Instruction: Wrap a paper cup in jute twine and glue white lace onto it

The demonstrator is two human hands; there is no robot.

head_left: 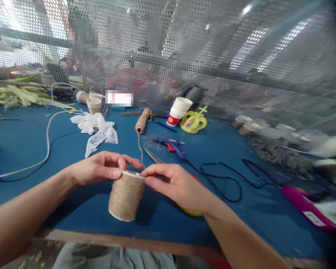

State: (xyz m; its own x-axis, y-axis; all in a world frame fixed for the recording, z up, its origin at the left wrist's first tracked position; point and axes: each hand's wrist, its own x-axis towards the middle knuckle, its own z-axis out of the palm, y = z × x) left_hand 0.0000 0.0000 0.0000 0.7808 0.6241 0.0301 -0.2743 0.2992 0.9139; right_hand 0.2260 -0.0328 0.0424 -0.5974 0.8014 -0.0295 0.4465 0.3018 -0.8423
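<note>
Holding near the front edge of a flat blue table (226, 142) one tapering, coarse tan twine-wound cup (127, 196), slightly tilted. Pinching its white rim at left with the left hand (108, 168), fingers curving behind; pinching at right with thumb and forefinger of the right hand (170, 183). Trailing a thin strand (140, 148) toward that pinch from a cylindrical twine spool (142, 121). Showing beyond: pointed metal scissors (153, 154), blue plastic glue gun (170, 145), stacked paper cups (179, 111), crumpled white lacy fabric (100, 130).
</note>
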